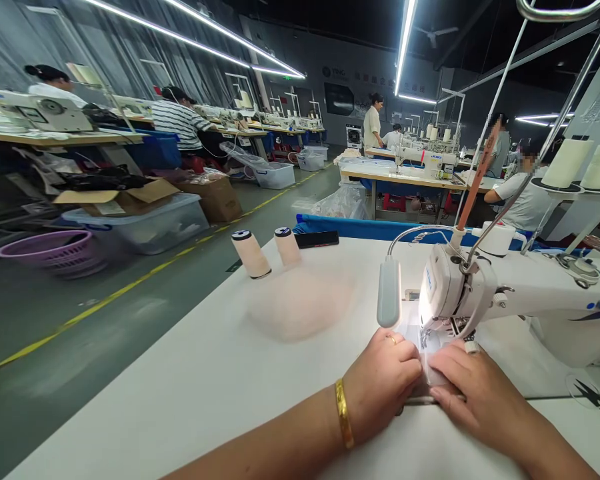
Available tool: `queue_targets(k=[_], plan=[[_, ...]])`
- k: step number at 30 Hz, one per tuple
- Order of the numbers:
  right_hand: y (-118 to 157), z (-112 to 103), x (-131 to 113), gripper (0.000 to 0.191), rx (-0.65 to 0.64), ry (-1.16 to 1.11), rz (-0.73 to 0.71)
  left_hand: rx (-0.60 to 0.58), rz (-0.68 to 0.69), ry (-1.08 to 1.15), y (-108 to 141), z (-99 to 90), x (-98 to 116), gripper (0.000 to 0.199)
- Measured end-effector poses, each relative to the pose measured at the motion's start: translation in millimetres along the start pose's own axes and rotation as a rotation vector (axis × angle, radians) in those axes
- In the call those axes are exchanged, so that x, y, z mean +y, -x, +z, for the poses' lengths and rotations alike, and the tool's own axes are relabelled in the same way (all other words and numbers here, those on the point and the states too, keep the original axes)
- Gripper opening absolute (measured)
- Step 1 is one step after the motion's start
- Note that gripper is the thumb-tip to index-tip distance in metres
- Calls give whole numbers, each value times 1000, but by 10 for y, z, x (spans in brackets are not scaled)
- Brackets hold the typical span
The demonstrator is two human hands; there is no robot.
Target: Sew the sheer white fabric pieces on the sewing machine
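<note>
At the needle of a white sewing machine (445,280), a small piece of white fabric (433,343) lies under the lit presser foot. My left hand (385,373), with a gold bangle and a ring, is closed just left of the needle, its curled fingers on the fabric's edge. Right of the needle, my right hand (480,393) has thumb and forefinger drawn together at the fabric. Both hands cover most of the piece. A grey lamp (389,293) on a bent neck stands by the machine head.
Two thread cones (251,255) and a black case (317,239) stand at the table's far edge. Nearer lies a blurred pale heap (300,303). Red-handled snips (597,400) rest at right. Blue cloth (350,227) hangs beyond the table. Several people work at other machines.
</note>
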State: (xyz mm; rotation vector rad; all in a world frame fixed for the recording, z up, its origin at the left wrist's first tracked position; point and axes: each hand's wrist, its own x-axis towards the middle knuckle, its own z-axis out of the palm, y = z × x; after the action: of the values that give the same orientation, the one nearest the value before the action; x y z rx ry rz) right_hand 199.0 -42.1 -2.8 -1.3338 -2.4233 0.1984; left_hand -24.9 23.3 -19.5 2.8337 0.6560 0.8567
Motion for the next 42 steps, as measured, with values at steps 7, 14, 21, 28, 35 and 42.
queue_targets(k=[7,14,21,28,35,42], plan=[[-99,177,60,32,177,-13,-32,56,-71,56,-106,-20,-69,24],[-212,343,53,24,332,33,20,149,-49,101,-147,-73,-44,27],[-248,373,17,24,426,88,-41,134,-14,86,-128,-66,-62,30],[-122,307,12,24,267,100,-155,57,69,35,-8,-61,2,25],[-18,121,1,23,106,54,-176,36,84,16,40,-36,78,20],[-18,95,-29,22,101,51,-165,46,100,17,27,-75,107,26]])
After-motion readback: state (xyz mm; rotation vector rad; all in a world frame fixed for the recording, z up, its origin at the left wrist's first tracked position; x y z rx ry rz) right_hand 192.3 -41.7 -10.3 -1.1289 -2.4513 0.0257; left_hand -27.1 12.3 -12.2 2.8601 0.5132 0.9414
